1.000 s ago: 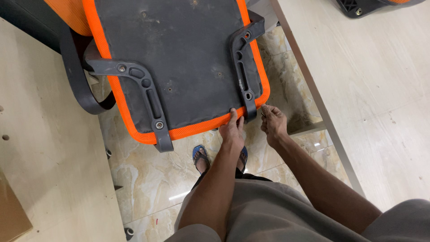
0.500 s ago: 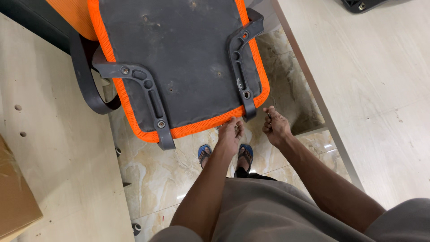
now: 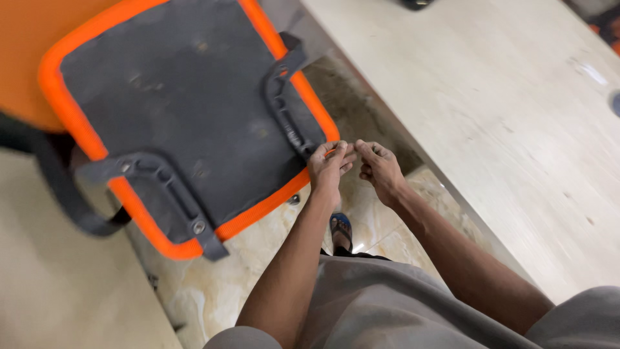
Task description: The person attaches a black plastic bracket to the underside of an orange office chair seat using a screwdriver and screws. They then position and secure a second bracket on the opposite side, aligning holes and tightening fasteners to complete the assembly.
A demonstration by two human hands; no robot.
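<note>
An upturned chair seat fills the upper left, with a dark underside and an orange mesh rim. Two black plastic brackets are screwed to it, one on the left and one on the right. My left hand grips the seat's near right corner, at the end of the right bracket. My right hand hovers just beside it with curled fingers, the fingertips pinched and almost touching the left hand's. The blur hides whether anything small is between them.
A pale wooden tabletop runs along the right, and another pale board lies at the lower left. Marbled floor tiles and my sandalled foot show between them. A black curved armrest hangs at the seat's left.
The view has swung, so the seat now appears tilted and further left. My right hand has moved in close to my left hand at the seat's corner.
</note>
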